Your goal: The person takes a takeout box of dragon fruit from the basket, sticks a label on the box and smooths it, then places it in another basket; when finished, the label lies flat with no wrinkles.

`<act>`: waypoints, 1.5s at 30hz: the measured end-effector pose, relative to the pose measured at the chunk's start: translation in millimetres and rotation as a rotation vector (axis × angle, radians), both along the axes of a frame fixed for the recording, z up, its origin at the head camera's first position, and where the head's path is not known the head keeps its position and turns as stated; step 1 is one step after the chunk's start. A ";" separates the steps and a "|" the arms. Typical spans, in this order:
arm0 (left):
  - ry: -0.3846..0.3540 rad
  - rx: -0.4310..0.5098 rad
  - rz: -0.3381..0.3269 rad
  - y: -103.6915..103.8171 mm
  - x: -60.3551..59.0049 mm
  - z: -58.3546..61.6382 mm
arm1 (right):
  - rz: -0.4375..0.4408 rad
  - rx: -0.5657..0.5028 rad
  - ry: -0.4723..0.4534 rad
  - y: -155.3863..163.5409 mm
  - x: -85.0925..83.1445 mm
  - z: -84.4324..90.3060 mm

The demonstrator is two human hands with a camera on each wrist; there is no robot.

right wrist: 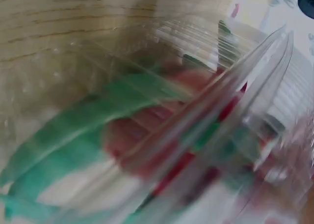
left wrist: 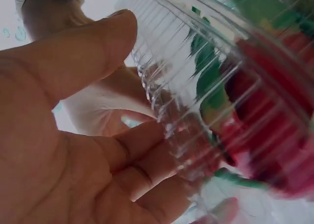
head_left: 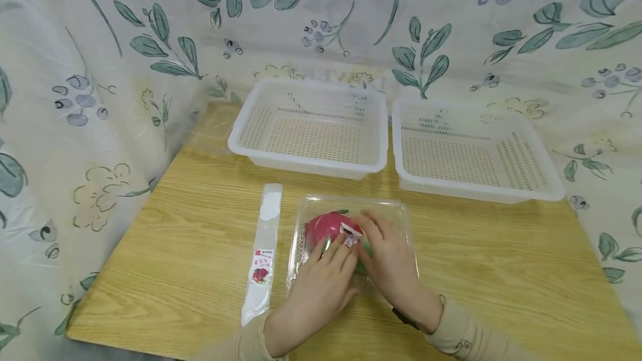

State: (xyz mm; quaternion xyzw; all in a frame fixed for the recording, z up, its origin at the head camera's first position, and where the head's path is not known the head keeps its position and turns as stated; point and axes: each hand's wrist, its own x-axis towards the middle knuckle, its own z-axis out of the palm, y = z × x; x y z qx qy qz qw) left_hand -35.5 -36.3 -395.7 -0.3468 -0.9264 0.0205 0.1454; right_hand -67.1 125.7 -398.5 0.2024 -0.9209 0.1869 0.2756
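Observation:
A clear plastic box [head_left: 398, 213] stands on the table, with a pink-red dragon fruit [head_left: 327, 225] with green leafy tips visible through its walls. A small label [head_left: 351, 237] sits over the box top, one white edge lifted. My left hand [head_left: 321, 288] lies over the box's front with fingers extended to the label. From the right, my right hand [head_left: 393, 261] touches near the label with loosely bent fingers. In the left wrist view, the left thumb [left wrist: 93, 52] stands apart from the fingers beside the ribbed wall. The right wrist view is blurred.
Left of the box lies a long white strip of labels [head_left: 263, 241] bearing a dragon fruit picture. Two white perforated baskets [head_left: 306, 163] [head_left: 476, 191] stand side by side at the back. A clear plastic piece [head_left: 213, 127] lies at the back left. A flowered curtain [head_left: 351, 21] hangs behind.

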 end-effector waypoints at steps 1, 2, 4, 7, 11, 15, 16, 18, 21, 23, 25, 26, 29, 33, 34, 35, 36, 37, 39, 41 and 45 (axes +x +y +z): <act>-0.004 0.001 0.006 -1.2 1.1 -0.8 | -0.008 -0.005 0.027 0.6 0.2 -1.7; -0.012 0.003 0.012 -2.7 2.3 -1.7 | -0.011 -0.013 0.051 1.1 0.5 -3.1; -0.026 -0.006 0.025 -6.3 4.3 -5.2 | -0.014 -0.013 0.105 1.7 2.5 -6.1; -0.024 -0.025 0.054 -11.7 4.7 -11.6 | 0.046 -0.015 0.176 1.0 8.0 -12.1; -0.025 -0.005 0.062 -16.9 -0.2 -19.0 | 0.148 -0.038 0.204 -2.3 13.6 -18.8; -0.087 0.045 0.028 -19.7 -6.0 -20.4 | 0.210 -0.092 0.144 -4.2 16.5 -22.6; -0.108 0.050 0.024 -19.9 -7.0 -19.8 | 0.215 -0.103 0.120 -4.2 17.3 -23.1; -0.131 0.057 0.015 -19.3 -8.3 -18.2 | 0.216 -0.118 0.074 -3.8 18.8 -23.9; -0.150 0.056 0.014 -16.1 -8.7 -14.7 | 0.195 -0.112 0.032 -2.4 19.7 -24.8; -0.153 0.062 0.020 -13.5 -8.7 -12.6 | 0.181 -0.102 0.015 -1.1 19.5 -25.0; -0.165 0.076 0.035 -11.3 -8.9 -10.5 | 0.164 -0.073 0.013 0.2 18.3 -25.2; -0.170 0.086 0.044 -10.3 -9.3 -9.9 | 0.152 -0.054 0.007 1.0 17.7 -25.3; -0.193 0.134 0.066 -8.0 -11.5 -7.6 | 0.099 0.020 -0.036 3.5 16.0 -24.1; -0.201 0.155 0.092 -4.6 -17.3 -4.5 | 0.019 0.123 -0.174 8.0 14.9 -21.0; -0.203 0.153 0.103 -3.8 -19.1 -3.8 | 0.003 0.138 -0.215 9.1 14.8 -20.1; -0.207 0.149 0.114 -3.0 -20.9 -3.0 | -0.014 0.148 -0.258 10.0 14.5 -19.4; -0.208 0.144 0.126 -2.4 -22.8 -2.6 | -0.031 0.152 -0.297 10.8 14.5 -18.4; -0.215 0.145 0.138 -2.1 -24.3 -2.1 | -0.049 0.153 -0.332 11.6 14.5 -17.6; -0.247 0.159 0.166 -2.5 -26.5 -1.9 | -0.092 0.134 -0.398 13.6 14.6 -16.6; -0.285 0.185 0.199 -4.7 -27.8 -3.2 | -0.126 0.095 -0.449 16.7 15.0 -16.4; -0.330 0.262 0.240 -11.2 -31.0 -7.9 | -0.173 -0.008 -0.515 27.9 16.1 -17.0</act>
